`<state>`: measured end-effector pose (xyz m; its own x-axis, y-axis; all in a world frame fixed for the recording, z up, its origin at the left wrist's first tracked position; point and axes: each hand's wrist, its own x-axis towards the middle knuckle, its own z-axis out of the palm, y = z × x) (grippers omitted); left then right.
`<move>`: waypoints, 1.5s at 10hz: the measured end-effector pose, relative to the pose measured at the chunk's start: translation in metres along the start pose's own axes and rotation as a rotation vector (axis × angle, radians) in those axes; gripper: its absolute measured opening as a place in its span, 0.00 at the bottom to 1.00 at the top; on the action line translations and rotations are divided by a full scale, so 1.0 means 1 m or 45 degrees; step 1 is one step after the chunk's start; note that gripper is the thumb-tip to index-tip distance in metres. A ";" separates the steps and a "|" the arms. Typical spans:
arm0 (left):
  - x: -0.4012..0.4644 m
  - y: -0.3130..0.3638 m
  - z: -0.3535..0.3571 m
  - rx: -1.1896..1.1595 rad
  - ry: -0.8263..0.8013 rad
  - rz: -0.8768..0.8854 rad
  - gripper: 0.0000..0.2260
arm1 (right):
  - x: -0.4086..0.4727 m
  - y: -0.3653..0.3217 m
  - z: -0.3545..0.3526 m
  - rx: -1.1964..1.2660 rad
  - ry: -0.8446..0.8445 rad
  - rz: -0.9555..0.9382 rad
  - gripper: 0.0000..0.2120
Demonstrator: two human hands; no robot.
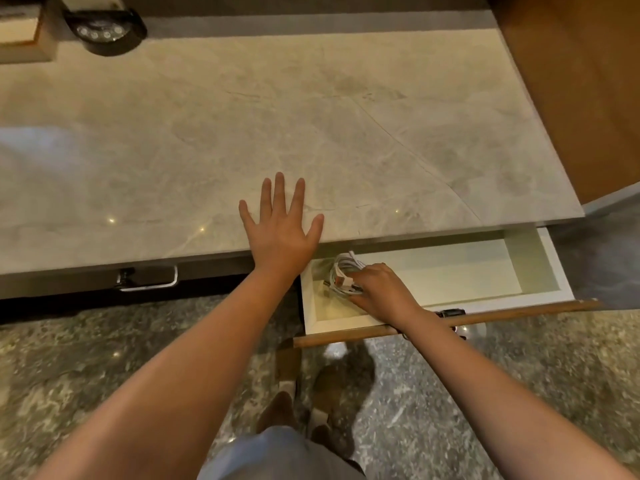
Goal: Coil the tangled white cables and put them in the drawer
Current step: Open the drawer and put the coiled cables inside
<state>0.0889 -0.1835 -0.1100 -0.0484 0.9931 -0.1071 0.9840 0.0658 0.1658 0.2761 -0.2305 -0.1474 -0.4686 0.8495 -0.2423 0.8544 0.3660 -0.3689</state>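
Desk (346, 116): above the open drawer (540, 268), which sticks out from under its front edge at the right.
Cables (343, 271): inside the drawer, at its left end.
Right hand (381, 292): in the drawer, on the cables.
Left hand (280, 230): flat on the desk, left of the drawer.
Handle (149, 278): under the desk edge, far left.

Wide bare stretch of desk (346, 126) ahead and to both sides of the left hand (280, 233), pressed flat at the front edge. Blocked at far left by a dark round device (105, 31) and a box (20, 32); walled on the right by a wooden panel (581, 81). Open drawer (550, 265) partly roofed by the desk overhang; left end taken up by coiled white cables (341, 271) and the right hand (382, 292); middle and right of the drawer floor free, reachable from above.
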 end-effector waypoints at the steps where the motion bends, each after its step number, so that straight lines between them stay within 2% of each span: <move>1: 0.001 0.000 -0.001 -0.001 -0.005 -0.005 0.29 | -0.005 -0.001 0.004 -0.017 0.003 0.007 0.12; 3: -0.001 0.001 -0.001 -0.005 0.010 0.003 0.29 | -0.027 -0.009 0.011 -0.119 0.001 -0.081 0.11; 5: -0.002 0.000 0.000 -0.021 0.028 0.013 0.29 | -0.034 -0.011 0.023 -0.233 0.116 -0.201 0.16; 8: -0.002 -0.001 0.000 -0.017 0.050 0.015 0.29 | -0.032 -0.018 0.017 -0.262 -0.269 -0.175 0.25; 9: -0.002 -0.001 0.001 -0.013 0.047 0.018 0.29 | -0.036 -0.019 0.011 -0.204 -0.293 -0.163 0.26; 10: -0.002 -0.001 0.001 -0.007 0.049 0.017 0.29 | -0.047 -0.023 0.004 -0.101 -0.242 -0.089 0.22; 11: -0.003 -0.001 0.000 -0.007 0.047 0.024 0.29 | -0.065 -0.026 0.002 -0.139 -0.023 -0.038 0.20; 12: -0.003 -0.001 0.000 0.005 0.046 0.030 0.29 | -0.118 -0.033 0.010 -0.250 0.311 0.055 0.22; 15: -0.001 -0.001 0.000 0.016 0.019 0.038 0.29 | -0.214 -0.024 0.060 -0.428 0.245 0.163 0.25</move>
<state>0.0876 -0.1846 -0.1097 -0.0215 0.9959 -0.0876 0.9871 0.0350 0.1562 0.3422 -0.4438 -0.1403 -0.3306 0.9401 -0.0831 0.9438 0.3296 -0.0253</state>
